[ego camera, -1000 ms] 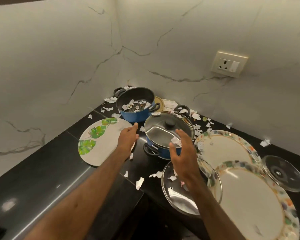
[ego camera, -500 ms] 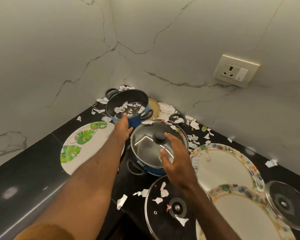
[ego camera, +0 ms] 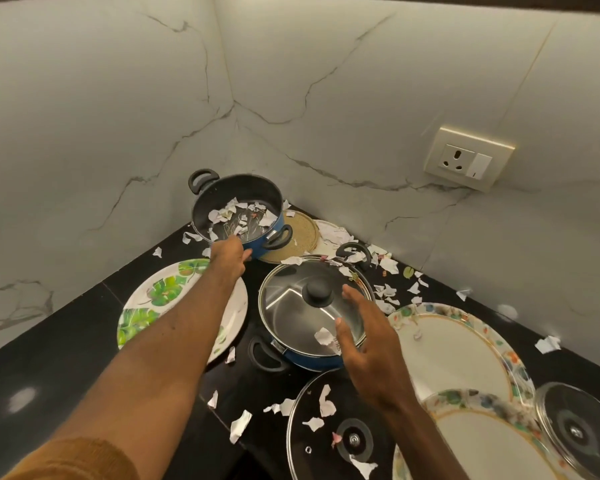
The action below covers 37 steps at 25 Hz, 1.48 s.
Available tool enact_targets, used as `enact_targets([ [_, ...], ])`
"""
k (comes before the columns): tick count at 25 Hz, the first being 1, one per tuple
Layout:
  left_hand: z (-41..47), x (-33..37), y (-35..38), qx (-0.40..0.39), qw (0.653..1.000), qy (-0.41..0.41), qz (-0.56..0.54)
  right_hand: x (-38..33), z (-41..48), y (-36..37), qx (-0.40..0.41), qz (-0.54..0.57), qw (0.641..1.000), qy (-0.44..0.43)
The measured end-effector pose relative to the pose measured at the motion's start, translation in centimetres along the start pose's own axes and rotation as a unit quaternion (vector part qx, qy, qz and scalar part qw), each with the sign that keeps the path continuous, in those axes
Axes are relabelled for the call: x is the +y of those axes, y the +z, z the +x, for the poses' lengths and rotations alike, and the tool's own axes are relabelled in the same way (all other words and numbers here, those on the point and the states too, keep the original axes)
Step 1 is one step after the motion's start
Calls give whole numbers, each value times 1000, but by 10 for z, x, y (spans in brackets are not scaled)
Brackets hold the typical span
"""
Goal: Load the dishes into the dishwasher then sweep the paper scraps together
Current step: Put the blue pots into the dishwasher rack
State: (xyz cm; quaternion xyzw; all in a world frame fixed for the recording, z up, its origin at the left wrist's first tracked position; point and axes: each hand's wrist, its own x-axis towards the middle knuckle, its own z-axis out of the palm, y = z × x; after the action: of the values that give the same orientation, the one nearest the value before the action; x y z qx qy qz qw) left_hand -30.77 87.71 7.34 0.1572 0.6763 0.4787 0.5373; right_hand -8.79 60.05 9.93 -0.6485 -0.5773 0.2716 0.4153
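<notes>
left hand [ego camera: 227, 252]: arm reaches toward 12 o'clock; grip closed on near rim of open pot [ego camera: 238, 206], fingers curled against its blue wall.
open pot: in far corner of bench [ego camera: 42, 382], at 11 o'clock from lidded pot [ego camera: 291, 313]; mouth up; handle-to-handle axis runs 10 to 4 o'clock; paper scraps [ego camera: 229, 211] lie inside.
right hand [ego camera: 368, 341]: grip open, fingers spread, holding nothing; over the 4 o'clock edge of the lidded pot's glass top; contact cannot be told.
lidded pot: mid-bench, black knob [ego camera: 317, 292] pointing up; handle axis runs 7 to 1 o'clock; one scrap on the glass by the thumb.
leaf plate [ego camera: 167, 299]: flat, at 9 o'clock of lidded pot, partly under left forearm.
floral plates [ego camera: 454, 344]: two, at 3 and 5 o'clock of lidded pot, nearer one overlapping the farther.
loose glass lid [ego camera: 323, 441]: at 6 o'clock of lidded pot, scraps on it.
second lid [ego camera: 575, 431]: right edge, beside the near floral plate.
bench scraps: scattered, thickest at 1 to 2 o'clock of lidded pot.
round mat [ego camera: 302, 233]: tan, at 3 o'clock of open pot.
</notes>
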Motion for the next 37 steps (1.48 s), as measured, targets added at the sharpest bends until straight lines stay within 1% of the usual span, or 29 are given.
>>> enact_targets([
  [2,-5,18,-21,10,999,50,-7,-12,2,-1,29,9,999,-14],
  [3,-10,28,-37,6,997,71,10,-19,3,0,41,19,999,-25],
  [6,-28,38,-91,-11,982,149,120,-43,4,7,45,60,996,-49],
  [9,-101,35,-129,-51,958,218,182,-65,6,15,58,91,994,-29],
  [12,-171,24,-153,-113,922,274,248,-86,12,14,40,144,988,28],
  [14,-203,15,-166,-142,896,305,290,-91,9,11,29,185,982,36],
  [16,-220,7,-177,-154,864,350,329,-90,-8,6,59,181,981,45],
  [17,-224,3,-184,-150,847,374,346,-88,-22,3,83,160,982,60],
  [18,-226,-1,-188,-145,837,394,351,-86,-36,2,109,137,982,72],
  [19,-229,-6,-193,-144,834,408,343,-84,-51,1,134,117,981,82],
  [20,-231,-11,-196,-165,844,402,313,-84,-66,-1,157,105,979,81],
  [21,-234,-15,-199,-217,863,369,268,-86,-79,-4,177,104,976,78],
  [22,-238,-21,-202,-304,876,313,208,-88,-91,-10,196,115,971,73],
  [23,-242,-29,-203,-388,878,243,143,-90,-102,-17,204,124,968,70],
  [24,-246,-39,-205,-445,872,178,97,-90,-114,-23,204,128,968,68],
  [25,-252,-49,-206,-471,867,143,75,-93,-128,-27,203,127,968,69],
  [26,-255,-60,-206,-479,863,143,72,-96,-142,-30,214,112,968,68],
  [28,-262,-82,-206,-466,861,186,82,-102,-172,-32,299,-7,953,42],
  [29,-264,-92,-205,-457,862,201,86,-106,-185,-31,335,-71,940,5],
  [30,-268,-100,-204,-452,861,214,92,-107,-196,-30,336,-103,935,-39],
  [31,-275,-105,-203,-451,857,228,100,-107,-201,-28,296,-104,947,-73],
  [32,-284,-108,-201,-453,851,242,110,-108,-204,-27,232,-97,964,-87],
  [34,-301,-113,-196,-469,834,259,133,-104,-206,-23,103,-116,985,-69],
  [36,-315,-116,-190,-487,817,271,152,-95,-207,-17,28,-162,985,-46],
  [37,-319,-117,-185,-489,812,276,158,-90,-207,-14,-1,-185,982,-50],
])
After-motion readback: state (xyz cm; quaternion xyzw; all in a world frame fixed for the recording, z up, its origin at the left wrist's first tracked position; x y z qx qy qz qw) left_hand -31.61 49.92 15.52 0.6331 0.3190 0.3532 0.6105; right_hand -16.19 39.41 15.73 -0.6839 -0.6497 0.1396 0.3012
